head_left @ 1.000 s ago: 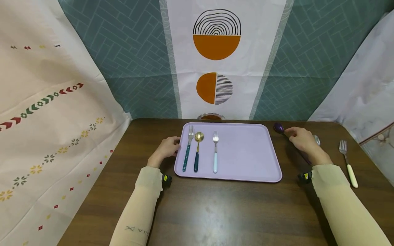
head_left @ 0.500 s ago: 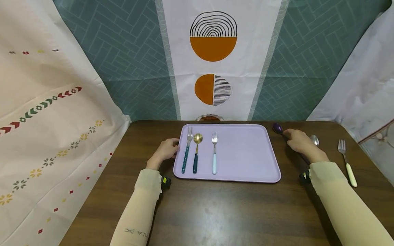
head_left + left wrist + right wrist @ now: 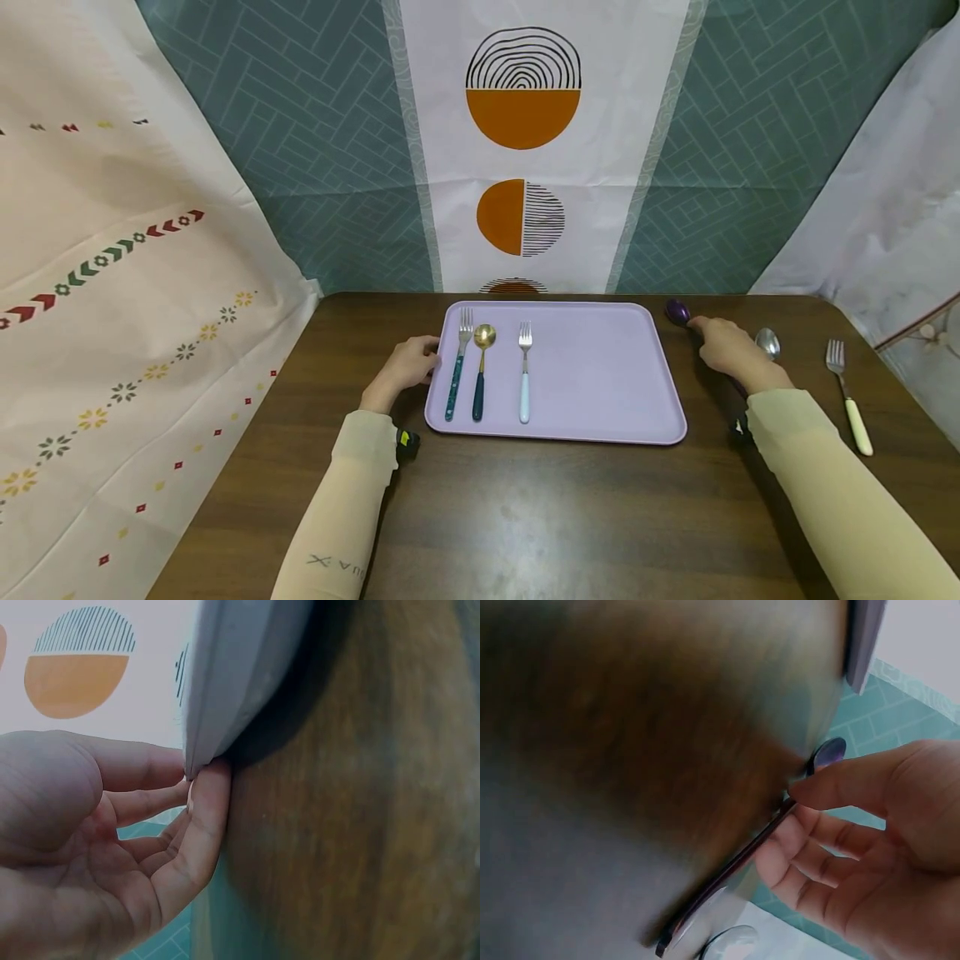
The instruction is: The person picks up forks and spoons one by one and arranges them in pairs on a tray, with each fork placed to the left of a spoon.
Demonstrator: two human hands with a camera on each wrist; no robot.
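A lilac tray [image 3: 600,375] lies on the table, and my left hand [image 3: 408,365] is at its left edge. In the left wrist view the thumb and fingers [image 3: 210,802] pinch the tray's rim [image 3: 225,697]. On the tray lie a fork with a patterned dark green handle [image 3: 455,375], a gold spoon with a dark green handle [image 3: 480,379] and a pale-blue-handled fork [image 3: 525,383]. My right hand [image 3: 727,350] pinches a purple spoon [image 3: 735,862] by its handle between thumb and fingertips. The hand hides most of that handle in the head view.
Right of my right hand, a silver spoon [image 3: 767,340] is partly covered by the hand. A fork with a cream handle [image 3: 855,417] lies near the table's [image 3: 540,517] right edge. Patterned cloths [image 3: 345,150] hang behind and beside the table.
My right hand and forearm have shifted slightly left over the purple spoon, uncovering more of the silver spoon's bowl. The left hand keeps its place at the tray's edge.
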